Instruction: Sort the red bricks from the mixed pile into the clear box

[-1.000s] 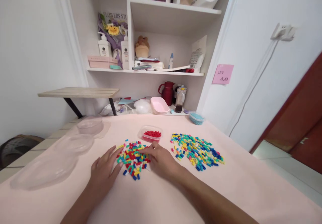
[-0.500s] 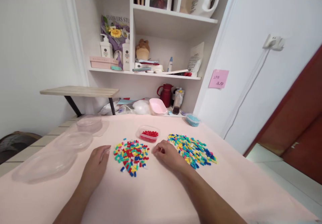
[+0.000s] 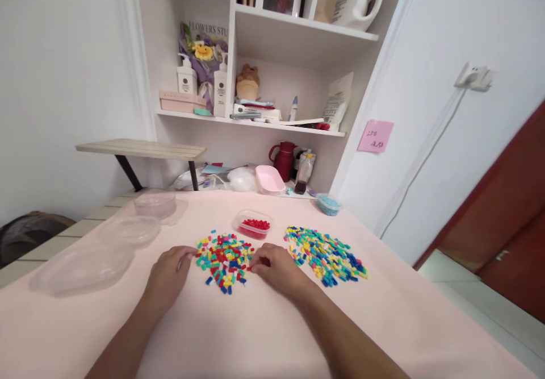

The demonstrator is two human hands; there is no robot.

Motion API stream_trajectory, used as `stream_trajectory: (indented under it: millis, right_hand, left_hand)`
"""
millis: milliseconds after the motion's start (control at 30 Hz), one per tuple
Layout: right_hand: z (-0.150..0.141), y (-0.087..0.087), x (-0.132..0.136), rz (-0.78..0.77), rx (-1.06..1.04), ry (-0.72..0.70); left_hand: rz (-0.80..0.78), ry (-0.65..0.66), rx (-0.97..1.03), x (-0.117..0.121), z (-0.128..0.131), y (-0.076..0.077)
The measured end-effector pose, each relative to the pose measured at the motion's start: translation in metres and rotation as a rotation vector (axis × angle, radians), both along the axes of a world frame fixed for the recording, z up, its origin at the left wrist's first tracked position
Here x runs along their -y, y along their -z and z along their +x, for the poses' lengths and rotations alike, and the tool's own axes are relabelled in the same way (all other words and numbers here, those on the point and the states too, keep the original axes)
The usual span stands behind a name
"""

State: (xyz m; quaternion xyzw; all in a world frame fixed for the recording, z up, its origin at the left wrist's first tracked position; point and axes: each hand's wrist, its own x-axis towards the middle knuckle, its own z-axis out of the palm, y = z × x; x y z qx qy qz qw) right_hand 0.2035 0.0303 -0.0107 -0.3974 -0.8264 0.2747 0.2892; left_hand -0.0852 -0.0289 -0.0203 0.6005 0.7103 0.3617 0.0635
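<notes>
A pile of small coloured blocks [image 3: 225,257] lies on the pink table between my two hands. My left hand [image 3: 170,274] rests at its left edge, thumb and fingers apart, fingertips by a red block. At the right edge, my right hand [image 3: 276,268] has thumb and forefinger pinched at a small red block [image 3: 250,268]. Just behind this pile stands a clear tub [image 3: 254,224] with red blocks inside. A second, larger spread of mixed blocks [image 3: 327,254] lies to the right of my right hand.
Clear plastic containers [image 3: 80,271] line the table's left side. A tub of light blue pieces [image 3: 327,204] stands at the back right. Behind the table are a pink tray [image 3: 269,180], a red jug [image 3: 283,162] and a bottle [image 3: 304,174]. A small wooden shelf [image 3: 142,149] stands back left.
My right hand has moved left to the pile's right edge and now pinches at a red block. My left hand has come closer to the left edge. The view has shifted slightly.
</notes>
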Motion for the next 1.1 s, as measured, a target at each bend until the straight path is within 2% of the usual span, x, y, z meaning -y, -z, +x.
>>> stream_trajectory:
  millis: [167,300,400,500,567,667,800,967,1100]
  right_hand:
    - [0.007,-0.011,-0.008,-0.150,-0.193,0.042]
    - [0.010,-0.034,-0.025,-0.160,-0.313,0.102]
    - [0.007,-0.044,-0.043,-0.112,-0.370,0.229]
    - [0.004,-0.040,-0.058,-0.051,-0.431,0.367]
    - [0.004,-0.032,-0.061,-0.020,-0.427,0.405]
    - [0.008,-0.021,-0.056,0.017,-0.366,0.358]
    - [0.013,-0.018,-0.044,0.036,-0.297,0.232]
    - [0.004,-0.017,-0.031,0.101,-0.041,0.100]
    - [-0.008,-0.013,-0.021,0.156,0.157,0.090]
  left_hand:
    - [-0.008,0.007,-0.003,0.002,0.002,-0.002]
    - [-0.004,0.004,-0.003,0.002,0.003,-0.002]
    - [-0.003,0.002,-0.011,0.001,0.001,-0.001]
    - [-0.002,0.003,-0.022,0.000,0.000,-0.001]
    - [0.000,0.008,-0.029,0.000,-0.001,-0.001]
    - [0.014,0.008,-0.036,0.000,-0.001,-0.001]
    - [0.018,0.001,-0.030,0.001,-0.001,-0.001]
    - [0.003,0.014,-0.007,-0.002,-0.003,0.000]
    - [0.005,0.016,-0.018,-0.003,-0.005,0.002]
